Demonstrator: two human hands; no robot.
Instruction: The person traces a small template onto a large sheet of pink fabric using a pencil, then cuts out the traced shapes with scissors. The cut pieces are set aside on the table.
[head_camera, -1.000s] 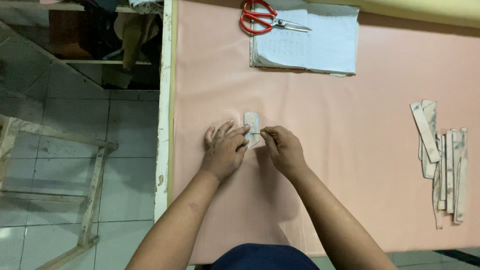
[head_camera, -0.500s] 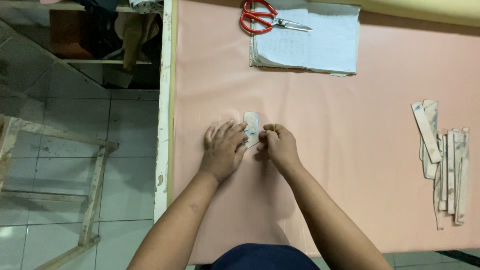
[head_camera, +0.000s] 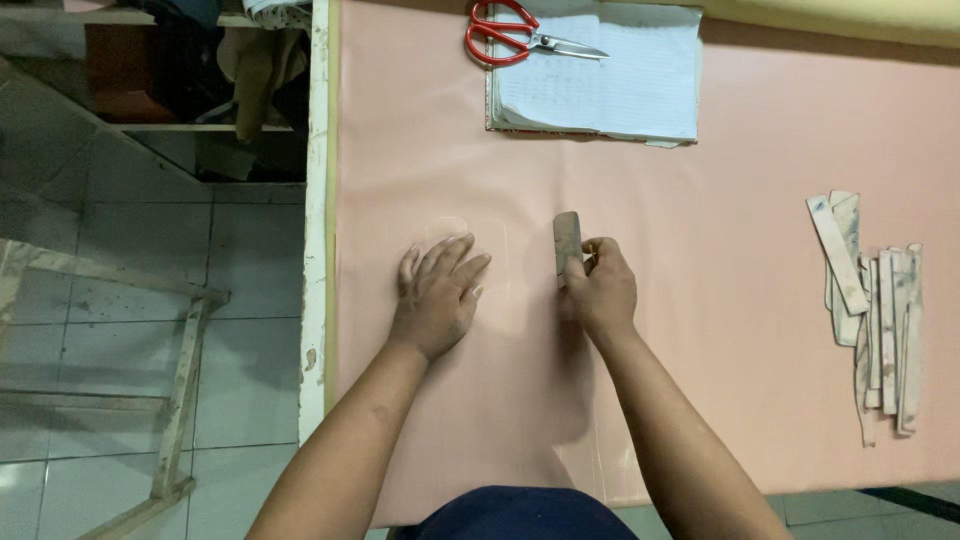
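Hands now spread apart vs. half a sec ago, when both met over the small piece at centre. Left hand (head_camera: 438, 292) flat, fingers open, pressing pink fabric (head_camera: 720, 380). Right hand (head_camera: 598, 290) gripping pale flat marking block (head_camera: 567, 245), upright on the cloth. Faint outline chalked btwn hands; no cuts visible. Red-handled scissors (head_camera: 515, 33) on open notebook (head_camera: 600, 75); worn card strips (head_camera: 872, 310) stacked far right.

A small flat grey-beige piece (head_camera: 567, 244), oblong with rounded top, stands upright pointing twelve o'clock on pink cloth (head_camera: 700, 330).
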